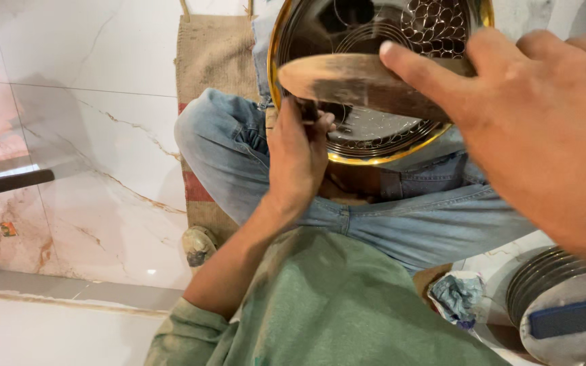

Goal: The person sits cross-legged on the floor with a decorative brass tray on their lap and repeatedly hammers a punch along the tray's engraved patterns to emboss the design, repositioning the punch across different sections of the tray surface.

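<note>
A round shiny metal plate (pixel 401 139) with a gold rim and an engraved pattern stands tilted over my lap. My left hand (pixel 298 154) grips its lower left edge. My right hand (pixel 534 112), close to the camera, holds a worn wooden tool (pixel 347 76) with a flat pale end against the plate's face. I sit cross-legged in blue jeans (pixel 401 217) and a green shirt.
A stack of metal plates (pixel 544 274) stands at the lower right, with a blue block (pixel 571 317) on a metal disc beside it and a crumpled cloth (pixel 457 297). A burlap mat (pixel 215 54) lies under me on the marble floor (pixel 96 135). A dark bar (pixel 8 183) juts in at left.
</note>
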